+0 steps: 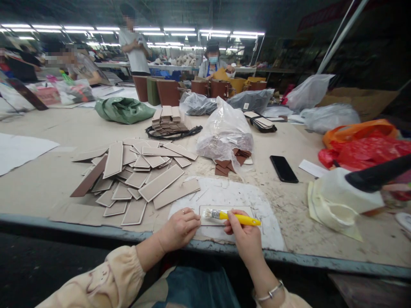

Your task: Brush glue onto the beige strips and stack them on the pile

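My right hand (245,235) is closed on a yellow-handled brush (237,217), its bristles pointing left over a flat rectangular leather piece (224,210). That piece lies on a white, glue-stained sheet (257,201) at the table's front edge. My left hand (180,229) rests curled at the left end of the piece, fingers bent against it, a ring on one finger. Left of the sheet spreads a loose pile of several similar tan and brown rectangular pieces (135,175).
A clear plastic bag (224,132) with brown pieces sits behind the sheet, a black phone (283,168) to its right. A white glue container (340,199) stands at right. A neat stack of pieces (168,119), bags and boxes lie farther back; other people work beyond.
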Demonstrator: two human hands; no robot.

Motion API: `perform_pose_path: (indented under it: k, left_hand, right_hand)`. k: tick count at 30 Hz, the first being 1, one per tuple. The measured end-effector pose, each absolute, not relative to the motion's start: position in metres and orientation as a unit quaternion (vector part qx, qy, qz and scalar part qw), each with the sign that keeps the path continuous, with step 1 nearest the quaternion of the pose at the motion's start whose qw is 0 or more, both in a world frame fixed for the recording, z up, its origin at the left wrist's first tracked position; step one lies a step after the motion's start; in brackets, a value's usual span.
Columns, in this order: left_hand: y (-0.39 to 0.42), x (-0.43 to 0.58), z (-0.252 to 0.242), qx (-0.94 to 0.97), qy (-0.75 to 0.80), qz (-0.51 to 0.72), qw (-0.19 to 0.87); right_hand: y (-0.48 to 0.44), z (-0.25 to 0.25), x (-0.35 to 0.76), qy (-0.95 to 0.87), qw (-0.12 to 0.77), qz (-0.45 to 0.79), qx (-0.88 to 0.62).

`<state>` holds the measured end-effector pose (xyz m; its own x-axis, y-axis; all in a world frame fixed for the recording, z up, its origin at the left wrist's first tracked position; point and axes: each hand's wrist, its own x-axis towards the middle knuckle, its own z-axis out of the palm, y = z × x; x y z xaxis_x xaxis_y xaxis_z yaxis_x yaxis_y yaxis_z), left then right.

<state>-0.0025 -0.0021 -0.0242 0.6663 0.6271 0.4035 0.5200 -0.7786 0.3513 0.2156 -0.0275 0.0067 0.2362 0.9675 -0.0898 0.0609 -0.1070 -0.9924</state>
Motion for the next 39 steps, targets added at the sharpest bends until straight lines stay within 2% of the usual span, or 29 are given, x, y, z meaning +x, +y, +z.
perform_pose_path:
  k: [8, 19, 30, 33, 36, 39]
  left_hand:
    - [-0.002, -0.003, -0.025, 0.905, 0.319, 0.259, 0.111]
    - [0.000, -0.002, -0.022, 0.904, 0.312, 0.270, 0.114]
    - [0.000, -0.003, -0.022, 0.906, 0.310, 0.266, 0.115]
    - [0.000, -0.002, -0.021, 0.906, 0.309, 0.265, 0.116]
    - [-0.001, -0.001, -0.020, 0.906, 0.311, 0.263, 0.114]
    - [-0.001, -0.001, -0.019, 0.908, 0.311, 0.259, 0.110]
  right_hand:
    - [-0.027, 0.003, 0.218, -0.451, 0.489, 0.430, -0.610]
    - [-0.031, 0.000, 0.291, -0.488, 0.423, 0.279, -0.711]
    - [-0.037, 0.006, 0.318, -0.514, 0.388, 0.161, -0.748]
    - [-0.037, 0.009, 0.310, -0.491, 0.434, 0.189, -0.732]
    - [-0.033, 0.011, 0.287, -0.461, 0.499, 0.278, -0.679]
    - [-0.030, 0.012, 0.256, -0.457, 0.518, 0.363, -0.626]
